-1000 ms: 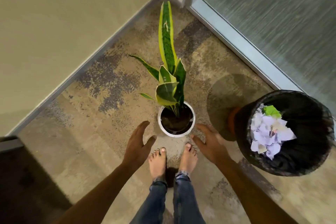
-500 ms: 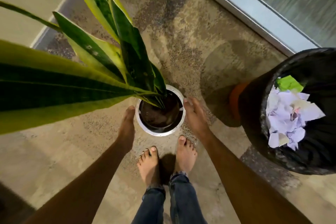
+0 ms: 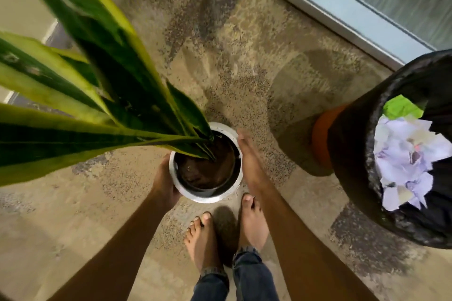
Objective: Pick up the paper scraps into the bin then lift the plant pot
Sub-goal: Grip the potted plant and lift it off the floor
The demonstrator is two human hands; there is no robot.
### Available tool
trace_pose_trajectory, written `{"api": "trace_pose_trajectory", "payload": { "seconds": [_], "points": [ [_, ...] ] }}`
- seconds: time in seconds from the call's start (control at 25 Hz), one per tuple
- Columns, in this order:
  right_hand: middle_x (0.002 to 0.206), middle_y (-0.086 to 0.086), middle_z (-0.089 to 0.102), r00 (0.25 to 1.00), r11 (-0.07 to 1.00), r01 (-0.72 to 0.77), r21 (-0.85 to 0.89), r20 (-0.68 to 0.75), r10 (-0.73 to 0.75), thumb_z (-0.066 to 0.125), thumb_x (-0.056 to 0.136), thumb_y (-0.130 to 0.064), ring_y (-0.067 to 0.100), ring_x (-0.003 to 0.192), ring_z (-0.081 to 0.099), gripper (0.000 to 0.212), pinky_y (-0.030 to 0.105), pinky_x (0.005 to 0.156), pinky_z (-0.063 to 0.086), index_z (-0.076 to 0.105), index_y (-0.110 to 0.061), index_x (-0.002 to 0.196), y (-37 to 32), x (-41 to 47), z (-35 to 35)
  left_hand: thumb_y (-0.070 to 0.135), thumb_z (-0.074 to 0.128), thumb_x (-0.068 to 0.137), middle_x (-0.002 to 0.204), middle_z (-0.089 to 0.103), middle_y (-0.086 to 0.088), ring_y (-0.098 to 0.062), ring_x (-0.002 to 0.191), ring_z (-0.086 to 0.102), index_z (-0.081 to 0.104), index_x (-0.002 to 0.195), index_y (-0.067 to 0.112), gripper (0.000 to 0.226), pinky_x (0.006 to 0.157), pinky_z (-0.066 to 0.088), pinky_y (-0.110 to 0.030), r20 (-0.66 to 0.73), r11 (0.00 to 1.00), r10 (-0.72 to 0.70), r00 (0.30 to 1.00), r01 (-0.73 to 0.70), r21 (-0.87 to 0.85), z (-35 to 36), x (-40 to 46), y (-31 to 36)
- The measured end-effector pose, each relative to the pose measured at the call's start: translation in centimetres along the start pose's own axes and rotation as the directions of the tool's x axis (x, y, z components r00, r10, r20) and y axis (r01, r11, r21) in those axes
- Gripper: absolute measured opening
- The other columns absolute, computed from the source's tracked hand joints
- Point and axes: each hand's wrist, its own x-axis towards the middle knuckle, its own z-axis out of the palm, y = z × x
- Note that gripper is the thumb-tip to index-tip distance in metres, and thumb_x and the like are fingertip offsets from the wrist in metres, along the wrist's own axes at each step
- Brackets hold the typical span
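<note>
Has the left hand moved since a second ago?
Yes. The left hand, earlier open and clear of the pot, now holds its left side, opposite the right hand.

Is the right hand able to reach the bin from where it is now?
Probably yes: the right hand lies flat on the plant pot, and only bare floor separates it from the bin.
</note>
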Motion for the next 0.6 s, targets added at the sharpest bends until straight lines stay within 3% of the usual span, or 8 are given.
{"api": "trace_pose_trajectory", "payload": {
  "seconds": [0.16, 0.24, 0.36, 0.4, 0.44, 0.52, 0.56, 0.6],
  "points": [
    [0.154, -0.005, 0.036, 0.997, 1.0, 0.002, -0.015, 0.076, -0.001, 0.043, 0.1, -0.046, 0.013, 0.137, 0.037, 0.046, 0.042, 0.115, 0.032, 0.042, -0.033, 0.145, -3.8, -2.6, 1.3, 0.017, 0.019, 0.103, 0.146, 0.035, -0.012, -0.029, 0.13, 0.04, 0.024, 0.143, 0.016, 0.04, 0.106, 0.035, -0.04, -0.035, 0.997, 0.069, 0.997, -0.07, -0.02, -3.2, -2.1, 0.0],
    [0.153, -0.009, 0.035, 0.996, 1.0, -0.004, -0.021, 0.086, 0.006, 0.044, 0.099, -0.047, 0.008, 0.13, 0.041, 0.042, 0.028, 0.102, 0.041, 0.044, -0.04, 0.141, -6.7, -5.6, 2.0, 0.016, 0.019, 0.104, 0.146, 0.037, -0.017, -0.029, 0.132, 0.039, 0.026, 0.143, 0.01, 0.041, 0.106, 0.035, -0.04, 0.064, 0.965, -0.059, 0.996, 0.073, -0.25, -4.9, -4.1, 0.6],
    [0.147, -0.011, 0.044, 0.994, 1.0, -0.004, -0.001, 0.106, 0.004, 0.046, 0.096, -0.053, 0.007, 0.126, 0.047, 0.042, 0.028, 0.098, 0.044, 0.048, -0.044, 0.137, -11.3, -9.9, 3.1, 0.027, 0.068, 0.084, 0.106, 0.068, -0.02, -0.028, 0.095, 0.068, 0.067, 0.113, 0.01, 0.034, 0.074, 0.054, -0.028, 0.22, 0.79, -0.072, 0.973, 0.19, -0.583, -11.5, -6.3, 0.2],
    [0.144, -0.007, 0.049, 0.991, 0.999, -0.009, 0.04, 0.134, 0.003, 0.047, 0.096, -0.053, 0.012, 0.127, 0.051, 0.043, 0.038, 0.104, 0.044, 0.051, -0.039, 0.136, -13.2, -11.0, 3.4, 0.036, 0.069, 0.083, 0.103, 0.07, -0.017, -0.027, 0.092, 0.069, 0.07, 0.107, 0.013, 0.034, 0.068, 0.052, -0.023, 0.365, 0.617, 0.006, 0.931, 0.284, -0.734, -16.2, -6.4, 0.6],
    [0.143, -0.002, 0.052, 0.988, 0.997, -0.017, 0.072, 0.157, 0.005, 0.047, 0.096, -0.052, 0.018, 0.128, 0.052, 0.045, 0.046, 0.108, 0.042, 0.052, -0.034, 0.137, -15.2, -12.1, 3.9, 0.04, 0.057, 0.091, 0.115, 0.066, -0.018, -0.029, 0.104, 0.065, 0.066, 0.116, 0.012, 0.039, 0.075, 0.05, -0.023, 0.623, 0.462, 0.126, 0.772, 0.51, -0.725, -21.8, -7.1, 1.6],
    [0.145, 0.006, 0.049, 0.989, 0.997, -0.032, 0.068, 0.147, 0.022, 0.046, 0.097, -0.049, 0.027, 0.13, 0.051, 0.047, 0.052, 0.108, 0.04, 0.051, -0.028, 0.138, -19.8, -14.3, 5.0, 0.042, 0.043, 0.094, 0.124, 0.063, -0.015, -0.035, 0.115, 0.059, 0.06, 0.124, 0.013, 0.045, 0.094, 0.049, -0.04, 0.354, 0.529, 0.028, 0.935, 0.287, -0.799, -29.4, -10.5, 3.3],
    [0.145, 0.008, 0.049, 0.992, 0.998, -0.039, 0.04, 0.119, 0.034, 0.046, 0.098, -0.047, 0.028, 0.128, 0.052, 0.044, 0.051, 0.105, 0.043, 0.053, -0.026, 0.136, -22.3, -15.3, 5.7, 0.043, 0.046, 0.09, 0.117, 0.068, -0.014, -0.036, 0.11, 0.063, 0.065, 0.118, 0.015, 0.044, 0.094, 0.049, -0.05, 0.336, 0.376, 0.123, 0.934, 0.269, -0.887, -33.3, -12.0, 3.7],
    [0.141, 0.009, 0.053, 0.995, 0.999, -0.047, 0.015, 0.084, 0.045, 0.045, 0.1, -0.043, 0.025, 0.121, 0.057, 0.038, 0.046, 0.097, 0.049, 0.057, -0.025, 0.132, -24.8, -16.3, 6.3, 0.045, 0.049, 0.084, 0.109, 0.071, -0.013, -0.036, 0.102, 0.067, 0.069, 0.11, 0.016, 0.043, 0.09, 0.05, -0.055, 0.294, 0.347, 0.16, 0.942, 0.225, -0.911, -36.8, -12.9, 4.1]
  ]
}}
